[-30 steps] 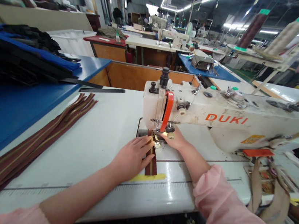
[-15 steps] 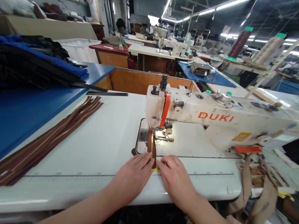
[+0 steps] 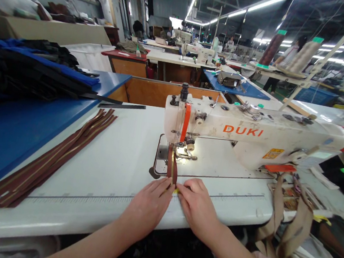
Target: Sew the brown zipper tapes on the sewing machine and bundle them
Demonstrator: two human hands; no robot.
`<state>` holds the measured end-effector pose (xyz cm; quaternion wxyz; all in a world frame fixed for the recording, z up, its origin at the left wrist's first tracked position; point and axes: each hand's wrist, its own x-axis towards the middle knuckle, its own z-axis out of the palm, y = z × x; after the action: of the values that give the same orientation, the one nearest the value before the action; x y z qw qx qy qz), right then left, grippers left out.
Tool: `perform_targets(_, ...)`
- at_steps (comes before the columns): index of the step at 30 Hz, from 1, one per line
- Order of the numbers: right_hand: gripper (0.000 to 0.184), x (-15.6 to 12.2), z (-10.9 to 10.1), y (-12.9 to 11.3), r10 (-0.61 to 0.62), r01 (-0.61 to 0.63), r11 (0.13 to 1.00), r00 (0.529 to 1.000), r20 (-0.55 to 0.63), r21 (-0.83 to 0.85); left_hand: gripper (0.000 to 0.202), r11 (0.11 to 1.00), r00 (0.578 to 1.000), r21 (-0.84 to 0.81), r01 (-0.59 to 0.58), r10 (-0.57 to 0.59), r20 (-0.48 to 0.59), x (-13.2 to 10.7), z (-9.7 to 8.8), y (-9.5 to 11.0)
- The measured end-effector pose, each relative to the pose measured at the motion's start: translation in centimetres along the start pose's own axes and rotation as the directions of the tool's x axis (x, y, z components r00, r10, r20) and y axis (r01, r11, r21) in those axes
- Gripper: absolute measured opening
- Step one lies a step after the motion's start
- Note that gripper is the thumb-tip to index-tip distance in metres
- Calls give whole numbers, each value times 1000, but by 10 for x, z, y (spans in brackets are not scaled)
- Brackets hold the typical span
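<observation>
A brown zipper tape (image 3: 172,167) with gold teeth runs from under the presser foot of a white sewing machine (image 3: 254,133) toward me. My left hand (image 3: 152,198) grips the tape's near end from the left, its fingers close together over it. At the right edge of the same end, my right hand (image 3: 198,206) pinches with thumb and forefinger, the other fingers curled. The fingertips of both hands nearly meet, and the very end of the tape is hidden under them. A bit of yellow shows on the table edge between the hands.
Several more brown zipper tapes (image 3: 57,154) lie in a bundle on the left of the white table (image 3: 124,152). Black and blue fabric (image 3: 30,70) is heaped on a blue surface further left. Beige straps (image 3: 296,230) hang at the right, beside a small parts tray (image 3: 293,195).
The zipper tape lies flatter in front of the presser foot, where its right edge was folded before. Both hands keep their hold. My view has shifted slightly, and a person appears behind the thread cones.
</observation>
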<state>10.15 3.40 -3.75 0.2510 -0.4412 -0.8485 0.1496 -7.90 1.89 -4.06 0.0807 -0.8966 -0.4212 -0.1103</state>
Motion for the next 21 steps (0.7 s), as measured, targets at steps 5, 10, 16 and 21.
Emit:
perform_targets(5,23,0,0,-2,8,-8,1000,1000,4,15,31,999,999,-23,31,-31,-12,1,-2,1)
perform_targets(10,20,0,0,-3,30,-30,999,1000,5,23,32,1000,998,-27,16,-17,-63,0,0,1)
perform_targets(16,21,0,2,-2,-4,4,1000,1000,6,-6,31,1000,995,-4,-11,10,-96,1,0,-1)
perform_targets(21,20,1,3,-1,-51,50,997,999,-5,-51,31,1000,994,2,-15,15,-107,0,-1,-1)
